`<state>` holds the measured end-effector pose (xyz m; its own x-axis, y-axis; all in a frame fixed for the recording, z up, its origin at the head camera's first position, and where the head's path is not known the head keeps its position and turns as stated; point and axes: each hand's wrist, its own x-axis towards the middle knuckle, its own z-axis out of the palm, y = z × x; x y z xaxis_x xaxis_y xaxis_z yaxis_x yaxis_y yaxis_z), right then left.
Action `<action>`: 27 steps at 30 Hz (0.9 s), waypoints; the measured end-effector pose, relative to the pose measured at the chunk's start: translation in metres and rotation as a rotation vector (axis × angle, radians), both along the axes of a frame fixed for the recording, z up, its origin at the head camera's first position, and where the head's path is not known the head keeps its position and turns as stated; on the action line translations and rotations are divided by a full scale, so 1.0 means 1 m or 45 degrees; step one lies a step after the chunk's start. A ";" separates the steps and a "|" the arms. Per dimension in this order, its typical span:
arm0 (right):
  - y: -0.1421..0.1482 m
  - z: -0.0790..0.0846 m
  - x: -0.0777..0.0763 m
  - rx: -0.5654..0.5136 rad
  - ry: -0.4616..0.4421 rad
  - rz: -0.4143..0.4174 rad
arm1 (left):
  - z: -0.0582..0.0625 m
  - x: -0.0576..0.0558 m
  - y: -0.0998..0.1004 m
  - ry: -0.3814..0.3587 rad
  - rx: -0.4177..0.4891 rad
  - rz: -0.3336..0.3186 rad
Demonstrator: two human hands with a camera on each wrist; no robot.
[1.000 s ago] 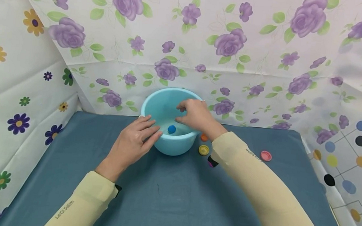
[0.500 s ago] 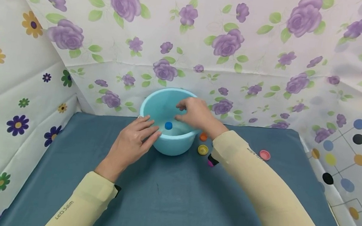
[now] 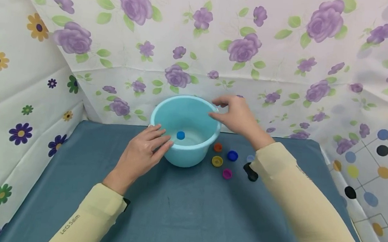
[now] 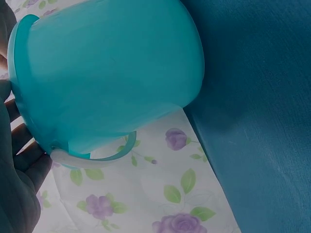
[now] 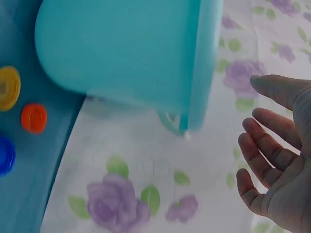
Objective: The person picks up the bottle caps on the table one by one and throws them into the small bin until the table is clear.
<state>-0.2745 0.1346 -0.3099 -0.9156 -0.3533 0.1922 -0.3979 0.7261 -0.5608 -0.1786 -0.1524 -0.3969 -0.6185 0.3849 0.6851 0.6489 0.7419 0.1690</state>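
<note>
A: Where is the bucket (image 3: 186,158)?
B: It stands at twelve o'clock on the blue cloth (image 3: 178,219), a small blue piece (image 3: 180,135) on its floor.
A: And the left hand (image 3: 146,145)?
B: At the bucket's eight o'clock, its extended fingers resting on the rim.
A: The right hand (image 3: 237,115)?
B: Just outside the rim at two o'clock, released: fingers loosely bent, thumb apart, holding nothing.
A: Anything else nearby?
B: Around four o'clock lie orange (image 3: 218,147), yellow (image 3: 217,161), dark-blue (image 3: 232,156) and pink caps (image 3: 227,174).
</note>
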 end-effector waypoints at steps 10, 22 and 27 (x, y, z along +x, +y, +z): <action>0.066 -0.008 0.014 -0.021 0.042 -0.126 | 0.001 0.001 0.000 0.000 0.008 -0.007; 0.155 -0.051 0.034 0.047 -0.085 -0.360 | 0.000 0.001 0.000 -0.004 0.011 -0.007; 0.189 -0.074 0.045 0.087 -0.132 -0.455 | -0.001 0.000 0.002 0.003 0.026 -0.022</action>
<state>-0.2299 0.3238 -0.3840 -0.9967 -0.0165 0.0793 -0.0562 0.8461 -0.5300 -0.1785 -0.1506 -0.3974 -0.6103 0.3810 0.6946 0.6618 0.7271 0.1826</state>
